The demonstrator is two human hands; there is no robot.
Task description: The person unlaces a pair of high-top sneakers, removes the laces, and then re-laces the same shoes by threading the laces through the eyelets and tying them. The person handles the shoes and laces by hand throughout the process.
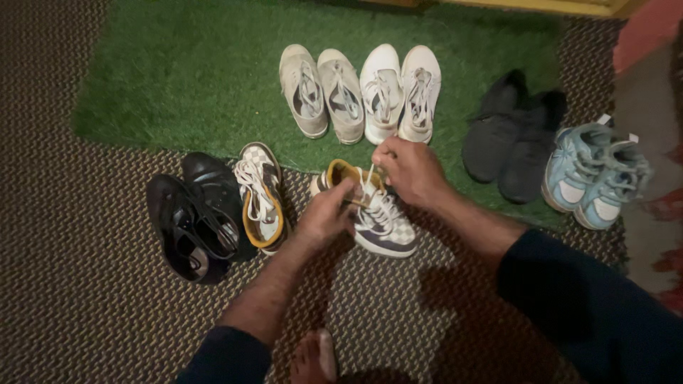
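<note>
Bare foot (314,358) at bottom edge, on woven brown mat (71,320). Above it, both arms w/ dark sleeves reach to checkered sneaker (380,224), which sits on mat right at edge of green turf (178,71). Left hand (326,215) grips sneaker's side near yellow collar, fingers curled on it. Right hand (410,171) pinches white lace (371,178), pulled up taut. Matching checkered sneaker (260,197) just left, beside black shoes (196,217). On turf: grey pair (321,90), white pair (400,92), dark pair (514,139). Light blue pair (596,174) at right.
</note>
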